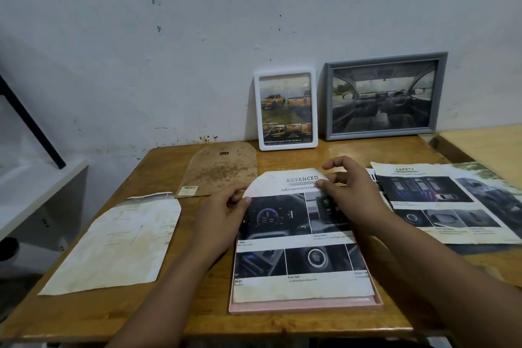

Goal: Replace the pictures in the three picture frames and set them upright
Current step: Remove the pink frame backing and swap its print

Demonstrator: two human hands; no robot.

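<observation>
- Three picture frames show on the wooden desk [158,316]: two stand upright at the back against the wall, one lies flat in front of the person.
- At the far left of the desk lies a stained sheet of paper [113,243], face down, well apart from the frames.
- Just behind it, nearer the wall, lies a brown backing board [220,171] with rounded top corners and a small sticker at its near left corner.
- The left hand [223,213] rests at the left edge of the brochure page, fingers [243,200] curled, the thumb and fingertips touching the paper's edge; whether they pinch it I cannot tell.
- The brochure page [299,260], headed "ADVANCED", lies on the pink frame [305,306], which is flat on the desk; only the frame's near edge and corners show beneath the paper.
- The white frame [285,109] stands upright behind, holding a picture of yellow pickup trucks.
- The right hand [350,198] hovers over the page's top right corner, its fingers [330,185] bent and spread apart, the lower ones touching the paper.
- The grey frame [384,96] stands upright to the right of the white one, showing a car interior.
- At the far right lies another brochure sheet [452,203], headed "SAFETY", flat on the desk.
</observation>
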